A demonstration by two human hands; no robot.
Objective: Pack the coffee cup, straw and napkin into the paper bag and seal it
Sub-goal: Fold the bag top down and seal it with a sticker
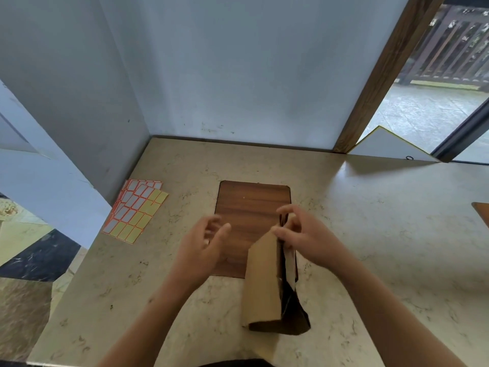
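Observation:
A brown paper bag (264,282) stands on the marble counter (383,234), its top edges pressed together. My right hand (304,234) pinches the bag's top between thumb and fingers. My left hand (203,242) hovers just left of the bag, fingers loosely curled, holding nothing. The cup, straw and napkin are not visible; the bag's inside is hidden.
A wooden board (251,205) lies on the counter behind the bag. Sheets of orange-edged sticker labels (135,207) lie at the left, near the wall corner. A white panel (383,144) leans at the back right by a wooden door frame (381,72).

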